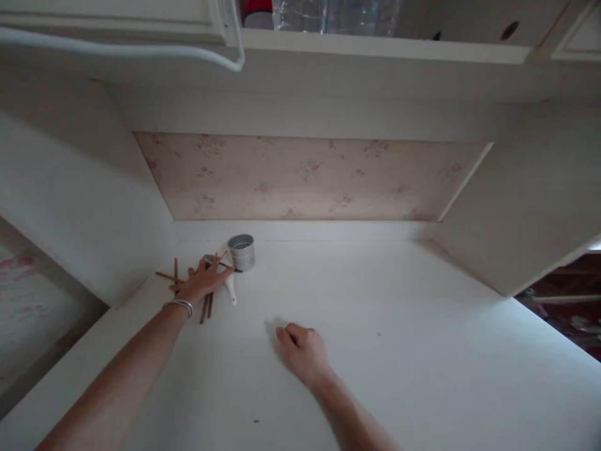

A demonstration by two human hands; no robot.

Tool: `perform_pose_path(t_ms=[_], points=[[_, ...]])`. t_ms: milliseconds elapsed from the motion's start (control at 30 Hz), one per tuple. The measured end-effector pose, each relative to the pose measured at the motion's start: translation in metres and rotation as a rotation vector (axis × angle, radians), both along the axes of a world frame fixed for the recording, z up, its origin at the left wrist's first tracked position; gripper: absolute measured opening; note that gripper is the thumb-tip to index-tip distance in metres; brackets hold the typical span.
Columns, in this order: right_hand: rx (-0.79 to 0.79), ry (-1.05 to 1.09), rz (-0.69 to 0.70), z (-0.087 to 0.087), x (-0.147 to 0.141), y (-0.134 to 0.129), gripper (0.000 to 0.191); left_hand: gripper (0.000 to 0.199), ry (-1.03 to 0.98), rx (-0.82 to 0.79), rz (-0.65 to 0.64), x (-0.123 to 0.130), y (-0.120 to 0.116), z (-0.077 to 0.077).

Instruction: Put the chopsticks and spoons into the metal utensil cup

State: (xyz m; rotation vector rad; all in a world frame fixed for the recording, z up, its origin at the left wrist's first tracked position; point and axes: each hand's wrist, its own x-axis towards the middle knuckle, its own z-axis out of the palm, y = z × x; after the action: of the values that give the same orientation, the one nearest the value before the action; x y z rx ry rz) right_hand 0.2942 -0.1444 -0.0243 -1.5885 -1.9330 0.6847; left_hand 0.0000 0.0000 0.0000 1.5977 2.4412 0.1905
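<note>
At the far left of the white counter, my left hand lies with fingers spread over a loose pile of utensils. Brown chopsticks stick out from under it on several sides. A white spoon shows its handle beside the fingers; the rest is covered. Just right of the fingertips stands a grey perforated metal cup, upright. My right hand rests on the counter nearer to me, curled into a loose fist, with nothing visible in it.
Side panels bound the counter left and right, with a floral-papered wall behind. Overhead is an open cabinet holding clear plastic containers. A white cable hangs below the cabinet door. A small dark mark lies near the front.
</note>
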Motion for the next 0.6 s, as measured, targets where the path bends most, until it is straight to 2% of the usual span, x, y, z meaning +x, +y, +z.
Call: perform_pose_path(t_ms=[133,367,600], points=[[0.001,-0.033,0.014,0.001,0.001,-0.001,0.045,0.082,0.03,0.035,-0.037,-0.001,-0.004,-0.005],[-0.012,-0.069,0.013,0.003,0.002,-0.002,0.044,0.083,0.024,-0.015,-0.106,0.001,-0.021,-0.004],[-0.001,-0.081,0.019,0.003,0.001,-0.005,0.043,0.075,0.09,0.058,-0.143,0.023,-0.066,-0.006]])
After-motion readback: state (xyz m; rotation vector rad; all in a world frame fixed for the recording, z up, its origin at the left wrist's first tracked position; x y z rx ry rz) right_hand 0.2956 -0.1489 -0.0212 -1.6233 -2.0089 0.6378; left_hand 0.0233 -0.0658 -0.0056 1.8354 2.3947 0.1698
